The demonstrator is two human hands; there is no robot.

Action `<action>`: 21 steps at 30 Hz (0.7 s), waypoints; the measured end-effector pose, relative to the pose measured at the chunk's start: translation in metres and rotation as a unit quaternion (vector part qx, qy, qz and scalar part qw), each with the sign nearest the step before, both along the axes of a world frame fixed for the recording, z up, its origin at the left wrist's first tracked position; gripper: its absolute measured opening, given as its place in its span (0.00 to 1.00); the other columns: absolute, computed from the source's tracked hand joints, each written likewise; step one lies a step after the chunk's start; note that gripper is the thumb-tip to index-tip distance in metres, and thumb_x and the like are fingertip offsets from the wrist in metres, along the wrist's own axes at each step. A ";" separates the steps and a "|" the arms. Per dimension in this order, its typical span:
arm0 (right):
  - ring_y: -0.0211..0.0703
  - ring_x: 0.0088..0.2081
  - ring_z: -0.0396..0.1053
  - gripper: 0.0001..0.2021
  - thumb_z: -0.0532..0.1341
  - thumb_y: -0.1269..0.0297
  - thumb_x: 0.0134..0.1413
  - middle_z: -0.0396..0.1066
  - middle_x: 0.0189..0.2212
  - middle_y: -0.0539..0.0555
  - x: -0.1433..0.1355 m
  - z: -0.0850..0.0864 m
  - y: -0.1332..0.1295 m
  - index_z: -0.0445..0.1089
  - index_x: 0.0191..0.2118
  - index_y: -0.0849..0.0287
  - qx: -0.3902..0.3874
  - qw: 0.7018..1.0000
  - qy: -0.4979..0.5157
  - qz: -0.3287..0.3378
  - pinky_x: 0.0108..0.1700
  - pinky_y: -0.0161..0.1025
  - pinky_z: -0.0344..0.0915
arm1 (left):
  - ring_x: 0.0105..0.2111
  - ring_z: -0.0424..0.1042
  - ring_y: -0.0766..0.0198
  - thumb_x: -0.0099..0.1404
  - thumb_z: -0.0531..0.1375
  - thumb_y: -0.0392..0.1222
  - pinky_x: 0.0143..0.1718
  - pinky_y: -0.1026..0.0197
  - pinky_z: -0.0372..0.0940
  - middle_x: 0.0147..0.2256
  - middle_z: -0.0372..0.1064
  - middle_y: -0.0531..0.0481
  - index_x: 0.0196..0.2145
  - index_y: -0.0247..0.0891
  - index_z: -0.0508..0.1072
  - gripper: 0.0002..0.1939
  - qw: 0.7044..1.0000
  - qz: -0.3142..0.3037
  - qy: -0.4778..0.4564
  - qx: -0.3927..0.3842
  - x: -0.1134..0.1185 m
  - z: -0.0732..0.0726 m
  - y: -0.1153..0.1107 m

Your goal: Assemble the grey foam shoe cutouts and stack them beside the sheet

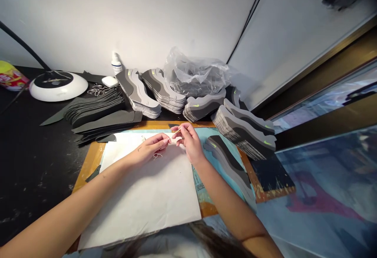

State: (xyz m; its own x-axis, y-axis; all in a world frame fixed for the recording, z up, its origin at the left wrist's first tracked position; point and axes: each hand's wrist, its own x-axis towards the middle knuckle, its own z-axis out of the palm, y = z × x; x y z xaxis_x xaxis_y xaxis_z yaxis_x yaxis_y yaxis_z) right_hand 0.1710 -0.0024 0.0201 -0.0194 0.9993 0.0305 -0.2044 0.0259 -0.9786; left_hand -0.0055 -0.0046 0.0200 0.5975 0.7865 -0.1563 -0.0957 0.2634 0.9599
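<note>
My left hand (151, 147) is closed in a pinch above the white paper (141, 195); the small thing between thumb and forefinger is too tiny to name. Just below that hand lies a looped thin white string (158, 156); whether it runs up into the fingers I cannot tell. My right hand (190, 140) pinches a thin pale stick (176, 131) between thumb and fingers, its tip angled toward the left hand. The two hands are close together but apart. To the right, a grey and black shoe-upper piece (229, 160) with a yellow-green swoosh lies on the blue sheet.
Stacks of grey shoe-upper pieces (141, 93) line the back, some beneath clear plastic (197, 73). Black cut pieces (94, 107) are piled left. A white lamp base (59, 87), a white bottle (116, 63) and an orange-brown board (85, 171) are also here. Glass panels stand right.
</note>
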 end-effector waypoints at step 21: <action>0.38 0.34 0.73 0.23 0.49 0.45 0.65 0.72 0.50 0.59 0.009 -0.007 -0.002 0.69 0.51 0.55 0.059 0.981 -0.166 -0.086 0.27 0.32 0.67 | 0.27 0.62 0.69 0.61 0.66 0.51 0.27 0.67 0.54 0.29 0.67 0.50 0.40 0.35 0.78 0.17 0.998 0.044 0.003 -0.033 -0.004 -0.008 0.008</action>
